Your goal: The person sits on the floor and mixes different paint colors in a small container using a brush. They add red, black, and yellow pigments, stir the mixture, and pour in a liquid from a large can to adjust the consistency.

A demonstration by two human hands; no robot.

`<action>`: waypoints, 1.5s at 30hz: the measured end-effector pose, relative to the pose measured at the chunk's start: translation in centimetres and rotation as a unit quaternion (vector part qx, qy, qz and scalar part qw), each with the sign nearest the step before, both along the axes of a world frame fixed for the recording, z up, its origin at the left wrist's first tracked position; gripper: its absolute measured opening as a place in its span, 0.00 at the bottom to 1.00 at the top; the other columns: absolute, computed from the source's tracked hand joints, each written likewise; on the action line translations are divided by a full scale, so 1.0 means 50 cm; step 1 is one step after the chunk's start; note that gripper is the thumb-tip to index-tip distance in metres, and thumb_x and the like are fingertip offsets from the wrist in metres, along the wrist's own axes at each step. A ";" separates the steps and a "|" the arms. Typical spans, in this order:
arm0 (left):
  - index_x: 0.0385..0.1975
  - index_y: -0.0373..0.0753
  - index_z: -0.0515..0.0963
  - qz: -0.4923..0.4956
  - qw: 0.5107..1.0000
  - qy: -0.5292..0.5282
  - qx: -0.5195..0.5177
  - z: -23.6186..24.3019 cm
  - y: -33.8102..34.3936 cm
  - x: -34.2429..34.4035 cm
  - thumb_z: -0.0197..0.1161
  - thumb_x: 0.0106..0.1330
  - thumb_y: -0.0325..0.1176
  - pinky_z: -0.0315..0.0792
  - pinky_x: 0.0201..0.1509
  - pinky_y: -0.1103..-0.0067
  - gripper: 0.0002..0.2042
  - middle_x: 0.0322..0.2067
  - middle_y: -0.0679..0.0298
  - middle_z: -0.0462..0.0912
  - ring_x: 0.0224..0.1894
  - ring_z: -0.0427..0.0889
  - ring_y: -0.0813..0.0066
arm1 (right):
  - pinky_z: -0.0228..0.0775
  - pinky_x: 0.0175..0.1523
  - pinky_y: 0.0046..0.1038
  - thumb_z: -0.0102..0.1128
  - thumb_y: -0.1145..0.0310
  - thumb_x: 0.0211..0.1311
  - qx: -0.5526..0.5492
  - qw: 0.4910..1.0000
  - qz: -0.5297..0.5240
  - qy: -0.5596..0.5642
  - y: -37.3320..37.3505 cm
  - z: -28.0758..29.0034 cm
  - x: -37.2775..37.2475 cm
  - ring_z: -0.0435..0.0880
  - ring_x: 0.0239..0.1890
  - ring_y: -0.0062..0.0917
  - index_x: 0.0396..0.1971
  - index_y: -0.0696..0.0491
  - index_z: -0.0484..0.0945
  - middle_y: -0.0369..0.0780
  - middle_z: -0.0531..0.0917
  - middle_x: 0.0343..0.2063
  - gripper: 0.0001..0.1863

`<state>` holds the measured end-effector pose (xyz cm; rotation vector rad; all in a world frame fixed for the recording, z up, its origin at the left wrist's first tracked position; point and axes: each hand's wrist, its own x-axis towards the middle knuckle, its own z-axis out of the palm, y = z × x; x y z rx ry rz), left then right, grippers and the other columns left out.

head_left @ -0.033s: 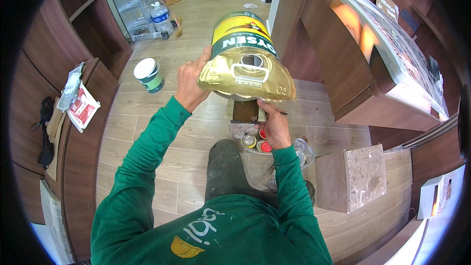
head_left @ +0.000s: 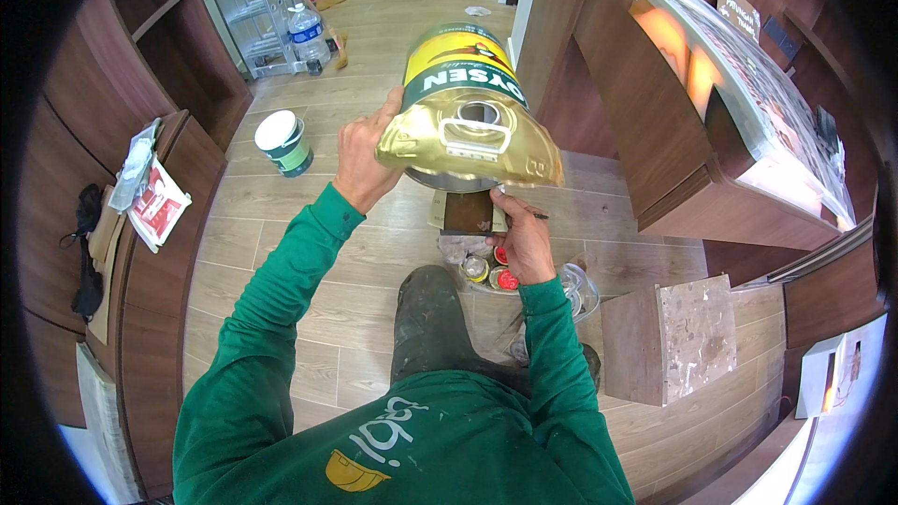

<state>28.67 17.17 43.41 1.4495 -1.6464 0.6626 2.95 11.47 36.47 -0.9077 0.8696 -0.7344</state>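
left hand and right hand clamp the tilted gold can above open floor.

Bright and evenly lit, sharp at centre; warm orange glow upper right, glare lower right, black fisheye vignette bending lines at the rim.

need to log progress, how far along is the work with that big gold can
Done: the big gold can is off the floor, tilted, its round top opening uncapped. In hand: the left hand grips its side, the right hand is under its lower edge. Left: no liquid is visibly pouring; the small tins sit on the floor below.
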 end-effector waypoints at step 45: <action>0.51 0.17 0.77 -0.051 0.493 0.712 0.497 -0.735 -0.755 -0.440 0.70 0.68 0.47 0.84 0.20 0.62 0.31 0.36 0.41 0.88 0.29 0.91 0.43 | 0.74 0.59 0.35 0.70 0.68 0.65 0.080 0.909 -0.385 0.139 0.096 -0.112 -0.493 0.83 0.51 0.28 0.47 0.61 0.85 0.39 0.87 0.46 0.15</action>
